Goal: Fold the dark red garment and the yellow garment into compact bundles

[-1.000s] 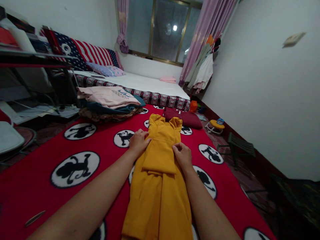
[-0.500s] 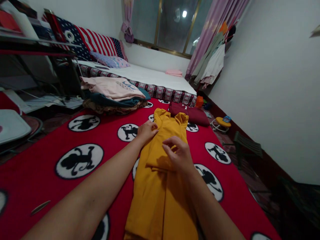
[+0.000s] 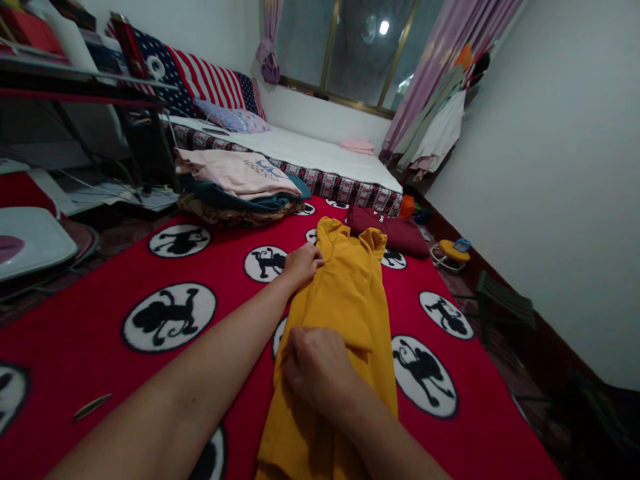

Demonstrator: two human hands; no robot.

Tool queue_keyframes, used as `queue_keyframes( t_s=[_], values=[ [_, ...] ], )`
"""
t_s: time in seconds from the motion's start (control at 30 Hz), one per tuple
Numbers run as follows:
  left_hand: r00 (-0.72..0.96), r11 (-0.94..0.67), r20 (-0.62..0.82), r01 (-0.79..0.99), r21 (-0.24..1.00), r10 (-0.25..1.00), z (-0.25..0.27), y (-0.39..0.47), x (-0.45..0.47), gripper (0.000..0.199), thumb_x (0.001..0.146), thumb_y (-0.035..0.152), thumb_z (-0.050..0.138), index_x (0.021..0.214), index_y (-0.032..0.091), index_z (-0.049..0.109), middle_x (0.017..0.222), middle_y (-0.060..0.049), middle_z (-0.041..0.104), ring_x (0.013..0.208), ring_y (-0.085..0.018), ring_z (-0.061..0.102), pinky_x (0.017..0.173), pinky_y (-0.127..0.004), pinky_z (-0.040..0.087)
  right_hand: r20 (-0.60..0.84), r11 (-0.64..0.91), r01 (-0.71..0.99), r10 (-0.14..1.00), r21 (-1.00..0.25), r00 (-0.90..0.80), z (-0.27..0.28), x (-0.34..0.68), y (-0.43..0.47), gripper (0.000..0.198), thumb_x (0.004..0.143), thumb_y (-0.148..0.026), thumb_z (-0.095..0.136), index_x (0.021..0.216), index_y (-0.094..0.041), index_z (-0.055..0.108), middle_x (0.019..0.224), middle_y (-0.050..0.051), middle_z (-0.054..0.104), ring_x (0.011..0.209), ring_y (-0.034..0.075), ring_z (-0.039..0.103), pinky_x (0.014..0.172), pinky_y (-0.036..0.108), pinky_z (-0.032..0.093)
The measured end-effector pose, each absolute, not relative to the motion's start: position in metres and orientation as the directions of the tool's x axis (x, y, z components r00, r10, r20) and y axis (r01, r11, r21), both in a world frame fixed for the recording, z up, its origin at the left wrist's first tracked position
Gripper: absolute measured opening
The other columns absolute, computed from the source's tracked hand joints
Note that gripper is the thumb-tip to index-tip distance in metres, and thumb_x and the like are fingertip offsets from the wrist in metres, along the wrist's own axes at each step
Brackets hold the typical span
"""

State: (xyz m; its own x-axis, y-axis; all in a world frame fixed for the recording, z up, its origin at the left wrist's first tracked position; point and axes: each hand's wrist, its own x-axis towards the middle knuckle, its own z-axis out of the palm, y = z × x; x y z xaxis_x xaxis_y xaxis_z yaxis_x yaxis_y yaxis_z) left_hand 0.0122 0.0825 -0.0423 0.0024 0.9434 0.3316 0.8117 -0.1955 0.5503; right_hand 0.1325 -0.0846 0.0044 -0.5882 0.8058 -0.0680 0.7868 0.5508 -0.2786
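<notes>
A mustard-yellow garment (image 3: pixel 345 287) lies lengthwise, partly folded over itself, on a red blanket (image 3: pixel 210 393) patterned with black monkeys in white circles. Its two narrow upper ends point away from me, and its lower part runs toward me. My left hand (image 3: pixel 303 265) is closed in a pinch at the garment's upper left edge. Nearer to me, my right hand (image 3: pixel 320 367) is curled closed over the left side, by the lower edge of the folded layer. It hides the cloth under its fingers.
Beyond the garment lies a folded maroon garment (image 3: pixel 395 230). A stack of folded clothes, topped by a pink shirt (image 3: pixel 240 175), sits at the back left. A thin pointed object (image 3: pixel 93 406) rests on the blanket. Small stools, including a yellow-topped one (image 3: pixel 454 251), stand at right.
My right hand has moved left and toward me, from above the folded layer to the garment's left side, and its fingers have closed. My left hand stays on the upper left edge.
</notes>
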Motion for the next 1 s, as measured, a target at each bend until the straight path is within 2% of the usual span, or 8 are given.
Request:
queue_keyframes(
  t_s=[0.2,0.4,0.53,0.6,0.7,0.8,0.9,1.0],
  values=[
    [-0.134,-0.120,0.336,0.762,0.636,0.933,-0.043,0.090,0.007,0.012,0.090,0.019,0.050,0.091,0.019,0.062,0.103,-0.007,0.065,0.100,-0.020,0.060,0.087,-0.031,0.046,0.132,0.519,0.609,0.815,-0.600,-0.564,0.000,0.133,-0.087,0.013,0.073,-0.013,0.052,0.077,-0.019,0.061,0.071,0.001,0.068,0.060,0.011,0.058,0.056,0.021,0.031],
    [-0.178,-0.101,0.341,0.743,0.662,0.923,-0.043,0.091,0.005,0.012,0.090,0.020,0.049,0.088,0.016,0.061,0.098,-0.009,0.067,0.096,-0.021,0.061,0.088,-0.032,0.046,0.105,0.616,0.633,0.750,-0.470,-0.652,-0.019,0.124,-0.085,0.007,0.073,-0.017,0.054,0.075,-0.019,0.060,0.073,0.002,0.069,0.060,0.013,0.058,0.053,0.025,0.024],
    [-0.158,-0.147,0.374,0.729,0.668,0.914,-0.043,0.087,0.007,0.027,0.085,0.027,0.060,0.110,0.018,0.060,0.100,-0.007,0.069,0.092,-0.020,0.064,0.080,-0.030,0.049,0.129,0.691,0.616,0.698,-0.378,-0.704,-0.027,0.124,-0.083,0.007,0.076,-0.019,0.053,0.081,-0.019,0.058,0.078,0.003,0.069,0.063,0.014,0.060,0.054,0.028,0.022],
    [-0.108,-0.163,0.372,0.763,0.625,0.922,-0.042,0.085,0.008,0.028,0.082,0.021,0.061,0.109,0.021,0.065,0.098,-0.005,0.071,0.090,-0.020,0.065,0.078,-0.029,0.050,0.122,0.705,0.609,0.684,-0.363,-0.719,-0.029,0.124,-0.083,0.008,0.077,-0.019,0.053,0.083,-0.020,0.057,0.080,0.003,0.069,0.065,0.015,0.061,0.055,0.029,0.024],
    [-0.076,-0.146,0.358,0.820,0.554,0.931,-0.041,0.084,0.008,0.025,0.080,0.011,0.054,0.090,0.021,0.074,0.094,-0.006,0.072,0.090,-0.021,0.065,0.081,-0.030,0.049,0.120,0.680,0.610,0.702,-0.407,-0.702,-0.028,0.124,-0.086,0.009,0.077,-0.019,0.053,0.085,-0.020,0.058,0.082,0.003,0.069,0.068,0.016,0.062,0.056,0.028,0.028],
    [-0.096,-0.115,0.351,0.838,0.534,0.931,-0.037,0.079,0.009,0.026,0.081,0.011,0.052,0.087,0.020,0.075,0.093,-0.008,0.070,0.090,-0.023,0.064,0.082,-0.032,0.050,0.138,0.620,0.534,0.717,-0.575,-0.683,-0.018,0.127,-0.087,0.013,0.075,-0.014,0.052,0.083,-0.021,0.060,0.079,0.000,0.069,0.068,0.014,0.061,0.059,0.024,0.033],
    [-0.053,-0.146,0.419,0.892,0.428,0.906,-0.033,0.072,0.011,0.022,0.083,0.018,0.055,0.091,0.023,0.076,0.104,-0.010,0.067,0.103,-0.026,0.059,0.087,-0.037,0.048,0.190,0.476,0.406,0.799,-0.780,-0.570,-0.003,0.143,-0.072,0.013,0.079,-0.015,0.050,0.082,-0.019,0.062,0.073,-0.001,0.066,0.063,0.011,0.059,0.059,0.021,0.039],
    [0.094,-0.268,0.481,0.914,0.306,0.872,-0.034,0.066,0.015,0.025,0.085,0.022,0.056,0.103,0.024,0.073,0.130,-0.010,0.057,0.127,-0.029,0.044,0.102,-0.045,0.039,0.306,0.371,0.395,0.926,-0.840,-0.221,0.000,0.175,-0.038,0.016,0.084,-0.027,0.050,0.089,-0.018,0.062,0.077,0.002,0.066,0.068,0.014,0.060,0.063,0.023,0.045]
  ],
)
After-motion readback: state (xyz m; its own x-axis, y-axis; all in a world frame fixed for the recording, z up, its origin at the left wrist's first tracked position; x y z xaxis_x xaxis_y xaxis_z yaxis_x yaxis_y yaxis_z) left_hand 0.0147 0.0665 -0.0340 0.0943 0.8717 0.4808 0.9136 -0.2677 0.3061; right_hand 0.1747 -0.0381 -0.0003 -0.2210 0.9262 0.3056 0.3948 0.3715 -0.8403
